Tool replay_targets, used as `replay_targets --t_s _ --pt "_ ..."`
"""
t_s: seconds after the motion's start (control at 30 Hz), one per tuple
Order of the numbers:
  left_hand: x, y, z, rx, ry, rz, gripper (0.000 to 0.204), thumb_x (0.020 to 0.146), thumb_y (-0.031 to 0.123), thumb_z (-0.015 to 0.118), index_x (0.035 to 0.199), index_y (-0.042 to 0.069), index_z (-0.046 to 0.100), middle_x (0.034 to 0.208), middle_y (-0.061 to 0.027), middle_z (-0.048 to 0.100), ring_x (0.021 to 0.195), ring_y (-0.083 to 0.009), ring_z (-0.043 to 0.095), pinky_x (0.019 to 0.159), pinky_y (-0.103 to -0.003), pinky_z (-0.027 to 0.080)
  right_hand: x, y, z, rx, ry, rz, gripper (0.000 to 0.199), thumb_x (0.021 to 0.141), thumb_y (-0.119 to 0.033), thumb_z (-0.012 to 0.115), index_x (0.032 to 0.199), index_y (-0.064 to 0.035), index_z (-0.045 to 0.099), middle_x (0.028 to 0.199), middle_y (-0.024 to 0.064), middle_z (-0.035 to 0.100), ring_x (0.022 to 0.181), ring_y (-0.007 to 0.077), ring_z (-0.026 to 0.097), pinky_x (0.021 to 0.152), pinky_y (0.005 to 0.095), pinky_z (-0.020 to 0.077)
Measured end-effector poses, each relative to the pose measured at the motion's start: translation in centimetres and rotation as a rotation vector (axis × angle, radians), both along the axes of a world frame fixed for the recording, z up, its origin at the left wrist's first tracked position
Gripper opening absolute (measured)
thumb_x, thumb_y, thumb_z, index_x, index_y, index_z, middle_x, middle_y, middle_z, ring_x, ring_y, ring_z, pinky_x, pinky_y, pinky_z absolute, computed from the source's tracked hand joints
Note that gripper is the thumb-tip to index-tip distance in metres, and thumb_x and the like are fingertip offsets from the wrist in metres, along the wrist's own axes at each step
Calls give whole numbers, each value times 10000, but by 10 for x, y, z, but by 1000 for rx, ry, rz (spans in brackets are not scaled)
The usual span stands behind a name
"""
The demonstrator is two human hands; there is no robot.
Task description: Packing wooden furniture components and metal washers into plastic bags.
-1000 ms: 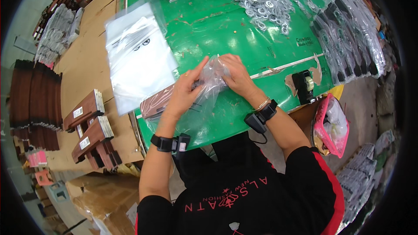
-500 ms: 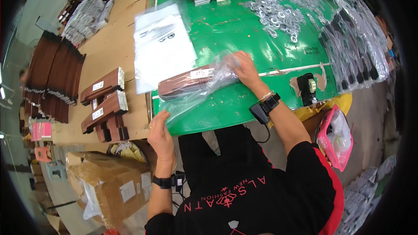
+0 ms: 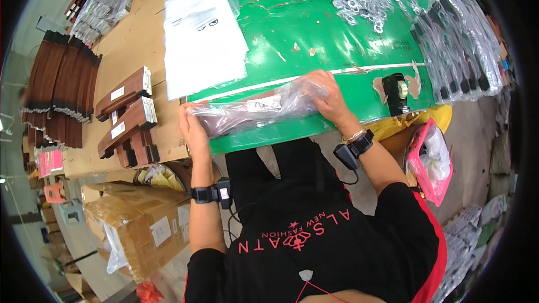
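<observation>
A clear plastic bag (image 3: 233, 119) lies along the near edge of the green table, with a dark reddish-brown wooden piece and its white label (image 3: 264, 104) showing through the film. My left hand (image 3: 193, 129) is closed at the bag's left end, thumb and fingers on the film. At the other end my right hand (image 3: 331, 98) grips the bunched plastic. Both hands are at table level, and the bag is stretched between them. Just beyond, to the left, rests a stack of flat clear bags (image 3: 205, 50).
Labelled brown wooden pieces (image 3: 126, 129) are stacked on cardboard at left, beside a tall row of dark strips (image 3: 62, 90). A tape dispenser (image 3: 397, 94) stands at right. Farther back lie small bagged rings (image 3: 356, 0) and bagged parts (image 3: 455, 50). A pink basket (image 3: 429, 163) sits below.
My left hand has moved up and left onto the bag's end. The bag now covers the wooden piece and lies straighter between my hands; my right hand has shifted slightly right.
</observation>
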State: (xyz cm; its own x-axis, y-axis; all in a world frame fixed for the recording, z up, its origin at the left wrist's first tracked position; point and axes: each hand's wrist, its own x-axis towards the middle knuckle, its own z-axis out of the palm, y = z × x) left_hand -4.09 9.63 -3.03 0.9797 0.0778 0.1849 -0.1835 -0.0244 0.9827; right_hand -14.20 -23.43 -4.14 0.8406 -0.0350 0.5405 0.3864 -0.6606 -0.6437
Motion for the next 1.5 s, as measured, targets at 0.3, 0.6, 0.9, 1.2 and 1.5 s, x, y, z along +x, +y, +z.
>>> replay_targets --t_s 0.3,0.6,0.9,1.2,1.5 --pt "3 -14 -10 570 -157 201 214 957 77 419 1016 2 611 795 -187 614 717 -331 582 701 -434 448 -3 14 13 165 103 -156 224 938 -228 650 1055 -65 750 973 105 718 955 276 635 878 388 441" --pt "15 8 -18 405 59 122 315 1002 123 437 1240 1 604 826 -99 606 749 -166 549 732 -327 445 15 21 5 504 202 -176 159 913 -165 696 957 -21 750 900 145 706 720 276 617 698 360 486" --pt "-27 -115 52 892 -508 -303 997 730 418 856 1499 -20 397 1439 -237 519 1345 -392 478 1118 -490 358 19 21 -5 372 110 -229 150 906 -179 704 927 -40 756 797 124 666 712 289 588 686 391 461" --pt "0 -131 47 437 -81 -897 428 736 133 869 1062 46 606 1167 -69 653 1103 -207 613 994 -356 469 5 19 -1 217 -50 -281 148 916 -189 686 990 -87 762 868 114 696 804 299 607 765 413 460" --pt "4 -134 52 224 194 -1072 331 827 76 777 1042 31 530 958 -39 643 958 -126 618 883 -312 487 2 20 8 156 -53 -241 251 978 -253 596 1137 -128 744 1068 68 743 820 267 621 780 379 453"
